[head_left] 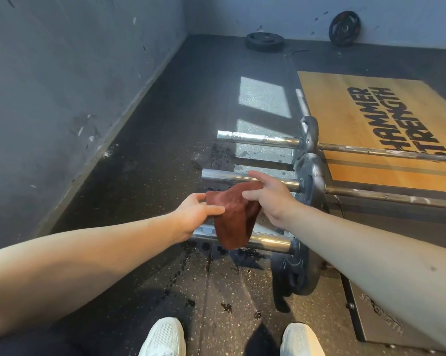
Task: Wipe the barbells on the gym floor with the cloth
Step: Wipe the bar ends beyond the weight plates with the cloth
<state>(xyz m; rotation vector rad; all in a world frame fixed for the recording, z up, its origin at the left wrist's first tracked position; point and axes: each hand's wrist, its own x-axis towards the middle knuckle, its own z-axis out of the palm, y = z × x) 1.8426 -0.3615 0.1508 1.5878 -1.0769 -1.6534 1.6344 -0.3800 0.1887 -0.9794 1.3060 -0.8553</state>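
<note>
One cloth is held spread between the left hand and right hand. The hands are apart, each pinching an upper corner. It hangs over the nearest barbell at the sleeve (touching or not can't be told). It looks soft, light and floppy, so it's probably better wrapped round the chrome than held by corners. The bars look heavy, stiff and likely to roll. Three barbells are counted, adding the middle barbell and far barbell. Two loose plates are seen: a flat plate and a leaning plate.
</note>
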